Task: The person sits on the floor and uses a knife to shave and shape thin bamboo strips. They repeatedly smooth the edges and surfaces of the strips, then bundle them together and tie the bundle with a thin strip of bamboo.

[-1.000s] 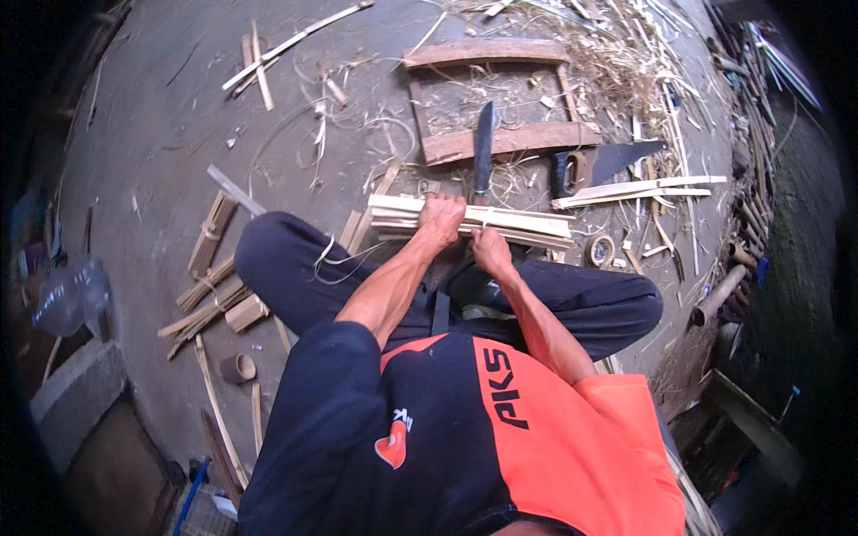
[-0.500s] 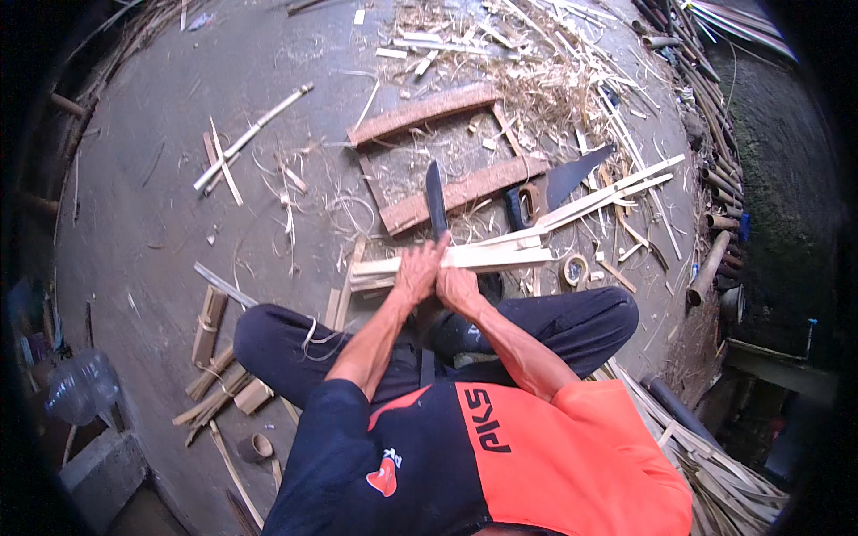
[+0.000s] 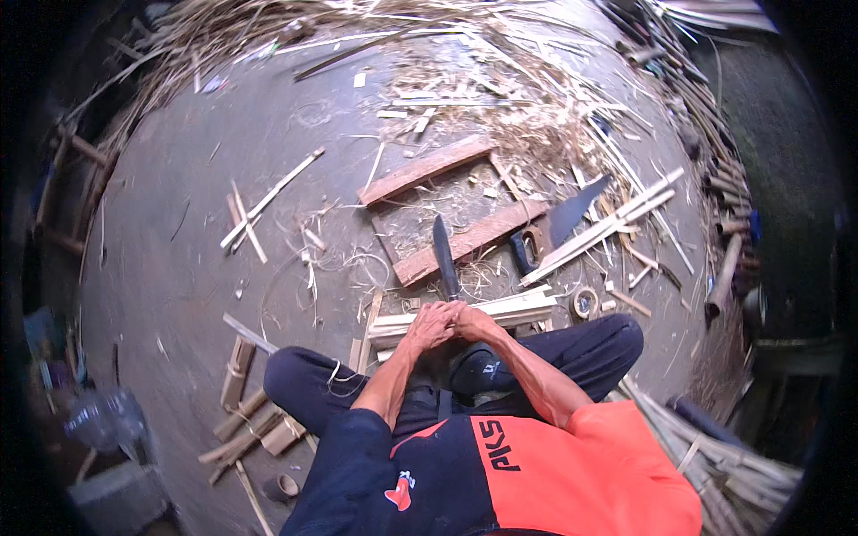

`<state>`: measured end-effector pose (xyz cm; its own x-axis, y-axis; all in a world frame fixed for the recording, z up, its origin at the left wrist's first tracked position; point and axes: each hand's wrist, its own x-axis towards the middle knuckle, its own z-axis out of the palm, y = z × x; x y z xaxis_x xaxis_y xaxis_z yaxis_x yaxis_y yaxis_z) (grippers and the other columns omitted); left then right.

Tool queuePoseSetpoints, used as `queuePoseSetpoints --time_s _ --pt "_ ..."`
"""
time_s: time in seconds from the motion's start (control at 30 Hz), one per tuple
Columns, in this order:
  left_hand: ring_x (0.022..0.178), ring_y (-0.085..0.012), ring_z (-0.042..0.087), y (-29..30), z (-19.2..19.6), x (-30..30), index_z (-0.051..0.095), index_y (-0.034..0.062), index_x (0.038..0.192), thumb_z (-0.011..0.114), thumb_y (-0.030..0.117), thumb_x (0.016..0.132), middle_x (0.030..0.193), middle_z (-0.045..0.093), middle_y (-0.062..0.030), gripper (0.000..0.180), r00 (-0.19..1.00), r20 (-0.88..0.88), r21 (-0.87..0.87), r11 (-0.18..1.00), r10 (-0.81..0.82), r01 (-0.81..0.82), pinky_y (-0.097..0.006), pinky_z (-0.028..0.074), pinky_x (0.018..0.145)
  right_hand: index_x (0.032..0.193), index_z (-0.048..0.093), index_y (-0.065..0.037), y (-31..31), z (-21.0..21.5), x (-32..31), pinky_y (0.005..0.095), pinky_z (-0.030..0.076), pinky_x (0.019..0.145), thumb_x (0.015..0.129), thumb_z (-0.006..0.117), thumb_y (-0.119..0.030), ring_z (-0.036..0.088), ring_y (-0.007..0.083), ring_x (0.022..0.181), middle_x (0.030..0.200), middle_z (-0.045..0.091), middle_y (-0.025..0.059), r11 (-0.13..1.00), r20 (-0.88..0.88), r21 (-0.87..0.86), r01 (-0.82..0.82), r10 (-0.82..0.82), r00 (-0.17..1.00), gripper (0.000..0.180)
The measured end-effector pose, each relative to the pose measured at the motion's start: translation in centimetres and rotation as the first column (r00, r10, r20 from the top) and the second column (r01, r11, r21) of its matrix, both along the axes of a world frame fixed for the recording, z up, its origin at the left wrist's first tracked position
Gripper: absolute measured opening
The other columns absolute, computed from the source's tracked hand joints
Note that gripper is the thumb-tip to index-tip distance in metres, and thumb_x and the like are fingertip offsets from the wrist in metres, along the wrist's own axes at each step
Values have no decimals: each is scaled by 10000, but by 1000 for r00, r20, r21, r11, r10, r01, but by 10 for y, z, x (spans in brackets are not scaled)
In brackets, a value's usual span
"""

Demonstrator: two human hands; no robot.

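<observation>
My left hand (image 3: 433, 325) and my right hand (image 3: 475, 324) meet above my lap, fingers bent and pressed together. The left fingers lie partly over the right, hiding what is between them. Directly beyond them a dark-bladed machete (image 3: 443, 252) points away from me, its blade crossing the near beam of a wooden frame (image 3: 483, 239). Its handle end reaches my fingers; whether they grip it I cannot tell. Split pale bamboo strips (image 3: 518, 308) lie crosswise at my hands, showing on both sides of them.
A handsaw (image 3: 572, 213) lies right of the frame, beside long pale strips (image 3: 599, 228). A tape roll (image 3: 584, 304) sits near my right knee. Tied bundles of wood pieces (image 3: 259, 429) lie at my left. Shavings (image 3: 536, 134) cover the far floor; bamboo poles (image 3: 728, 277) line the right.
The whole scene has shifted down in the picture, showing more floor and sticks at the far end. My hands stay together by the strips, and more of the machete's handle end shows.
</observation>
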<state>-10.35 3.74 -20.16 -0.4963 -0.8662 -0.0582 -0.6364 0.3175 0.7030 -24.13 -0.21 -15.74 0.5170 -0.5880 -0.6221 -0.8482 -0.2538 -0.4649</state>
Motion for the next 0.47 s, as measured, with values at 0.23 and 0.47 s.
queuePoseSetpoints --time_s 0.23,0.47 --pt "1149 -267 440 2 7 -11 452 127 1259 549 235 780 1253 496 -68 500 996 86 9 999 33 -34 -421 312 962 962 646 -112 -8 -1 -20 365 484 711 694 608 -171 598 298 856 957 633 119 997 349 -73 -33 57 935 276" --pt "1183 -303 412 17 -10 -30 414 130 1294 515 179 808 1240 501 -111 499 975 26 134 966 220 -221 -530 274 966 914 680 -73 5 -1 -12 456 493 694 735 616 -279 634 341 797 847 636 207 943 49 -199 267 -262 964 280"
